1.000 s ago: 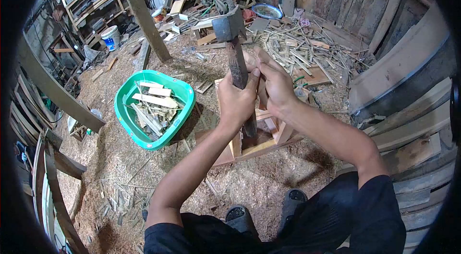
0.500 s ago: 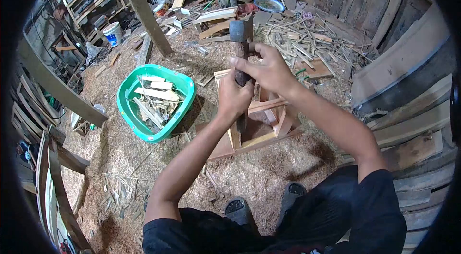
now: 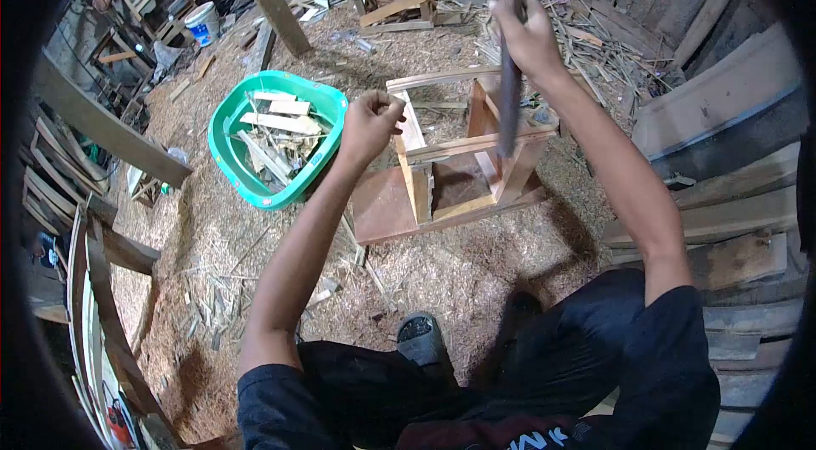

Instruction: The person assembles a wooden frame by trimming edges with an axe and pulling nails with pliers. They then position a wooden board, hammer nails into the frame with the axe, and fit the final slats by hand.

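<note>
A hammer with a dark handle is raised in my right hand, its metal head at the top edge of the view and its handle pointing down. My left hand is apart from the hammer, fingers curled in, near the left side of a wooden frame. Whatever those fingers hold, if anything, is too small to make out. The frame stands on a flat brown board on the floor, below and between the hands.
A green basin of wood scraps sits left of the frame. Wooden posts rise at the left. A small wooden structure and scrap piles lie behind. Planks line the right side. Shavings cover the floor.
My left hand has let go of the hammer handle and moved left. My right hand has carried the hammer up and to the right. The view has shifted, showing more of the frame.
</note>
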The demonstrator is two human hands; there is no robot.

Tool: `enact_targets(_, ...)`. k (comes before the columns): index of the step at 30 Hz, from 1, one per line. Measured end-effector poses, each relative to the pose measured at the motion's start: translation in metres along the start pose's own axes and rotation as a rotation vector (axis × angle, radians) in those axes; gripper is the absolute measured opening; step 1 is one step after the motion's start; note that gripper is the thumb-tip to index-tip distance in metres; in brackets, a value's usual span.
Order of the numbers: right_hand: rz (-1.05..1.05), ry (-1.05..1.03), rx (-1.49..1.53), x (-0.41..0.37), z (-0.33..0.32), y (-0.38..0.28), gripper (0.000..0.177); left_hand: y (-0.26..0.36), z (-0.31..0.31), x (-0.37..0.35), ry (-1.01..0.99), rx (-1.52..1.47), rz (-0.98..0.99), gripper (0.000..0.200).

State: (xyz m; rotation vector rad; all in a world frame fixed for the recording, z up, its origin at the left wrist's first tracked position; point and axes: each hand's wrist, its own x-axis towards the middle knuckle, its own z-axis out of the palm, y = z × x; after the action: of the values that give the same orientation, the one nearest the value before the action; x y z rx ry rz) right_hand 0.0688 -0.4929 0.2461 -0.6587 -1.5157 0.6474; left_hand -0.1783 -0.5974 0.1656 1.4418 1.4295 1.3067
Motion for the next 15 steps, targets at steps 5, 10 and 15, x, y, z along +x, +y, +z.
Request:
enact_targets(5,0.290,-0.354,-0.119,-0.067,0.003,-0.017,0.034,0.033,-0.002,-0.011,-0.327,-0.084,-0.077,0.021)
enact_targets(10,0.432,-0.390,0.038,-0.094,0.022,-0.018,0.028,0.037,0.009,-0.015,-0.322,-0.091,-0.150,0.022)
enact_targets(15,0.362,-0.413,0.013,-0.092,0.026,-0.013,0.030,0.037,0.009,-0.013,-0.297,-0.150,-0.166,0.022)
